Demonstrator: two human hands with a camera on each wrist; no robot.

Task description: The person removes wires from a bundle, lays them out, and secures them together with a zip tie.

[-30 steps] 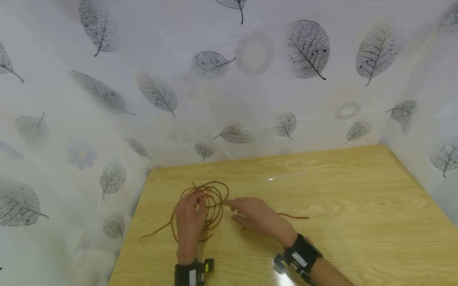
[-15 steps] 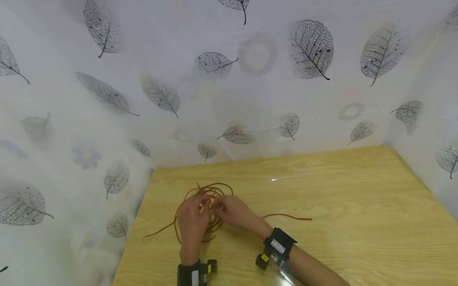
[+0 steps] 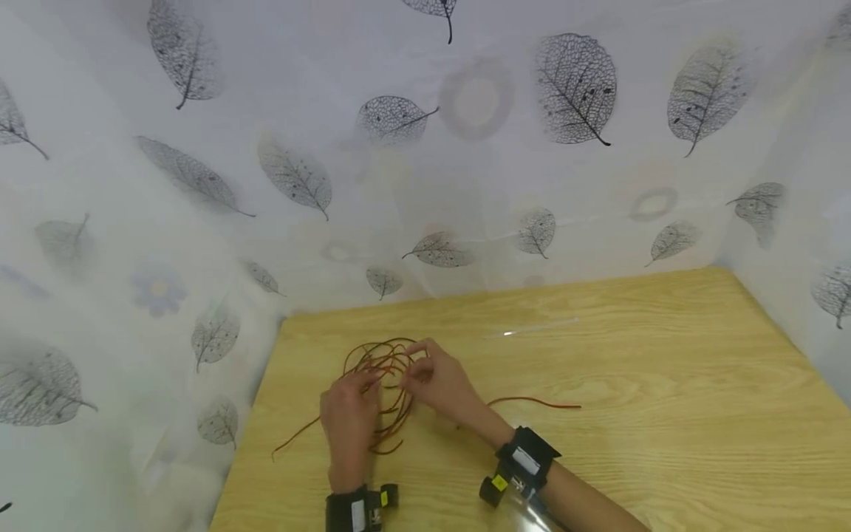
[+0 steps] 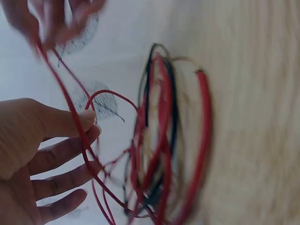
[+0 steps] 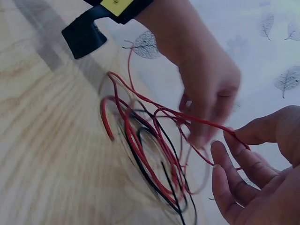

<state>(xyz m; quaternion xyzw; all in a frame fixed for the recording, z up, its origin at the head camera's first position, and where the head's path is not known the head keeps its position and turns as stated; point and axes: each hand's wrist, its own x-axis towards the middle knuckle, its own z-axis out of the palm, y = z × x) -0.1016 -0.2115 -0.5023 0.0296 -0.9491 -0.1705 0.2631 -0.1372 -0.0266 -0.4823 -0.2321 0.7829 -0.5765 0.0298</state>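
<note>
- Wires (image 4: 163, 133), red and black, lay in a loose tangle on the wood-grain table (image 3: 665, 369), between the hands.
- Left hand (image 3: 351, 414) pinched a red strand (image 4: 63, 85) between thumb and forefinger, other fingers spread.
- Right hand (image 3: 442, 377) also pinched red wire, thumb against forefinger.
- One red end (image 3: 535, 401) showed past the right forearm.
</note>
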